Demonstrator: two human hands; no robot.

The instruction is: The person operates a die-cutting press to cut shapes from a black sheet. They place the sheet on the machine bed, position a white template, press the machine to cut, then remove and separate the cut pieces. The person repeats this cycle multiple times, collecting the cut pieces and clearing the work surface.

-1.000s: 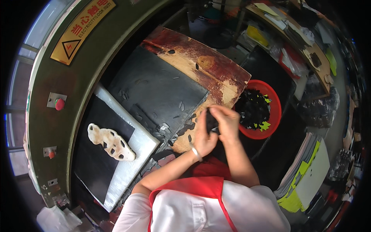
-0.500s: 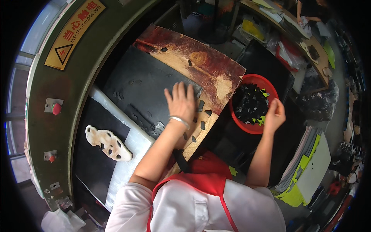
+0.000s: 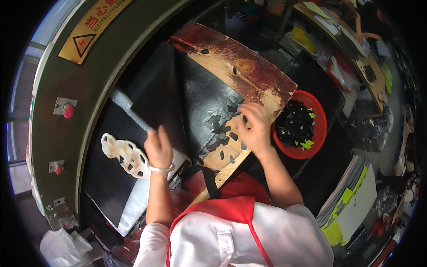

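My left hand (image 3: 159,149) is closed on a black sheet (image 3: 158,95), which is folded back toward the left off the wooden board (image 3: 267,75). Many small black cut pieces (image 3: 218,122) lie where the sheet is lifted, on a shiny dark surface and the board's bare wood. Over the board's right part, my right hand (image 3: 255,131) has its fingers curled together, a small dark piece showing between thumb and fingers. Just right of it sits a red bowl (image 3: 324,120) heaped with black pieces and some yellow-green ones.
A white mould-like plate with holes (image 3: 120,153) lies at left beside a pale slab (image 3: 131,209). The green machine frame (image 3: 95,89) with a red push button (image 3: 68,111) rises along the left. Stacked sheets (image 3: 349,200) stand at right; a cluttered bench (image 3: 373,84) is beyond.
The black sheet has been lifted and folded leftward, uncovering many cut pieces. My left hand moved left with it; my right hand moved from the bowl to the board.
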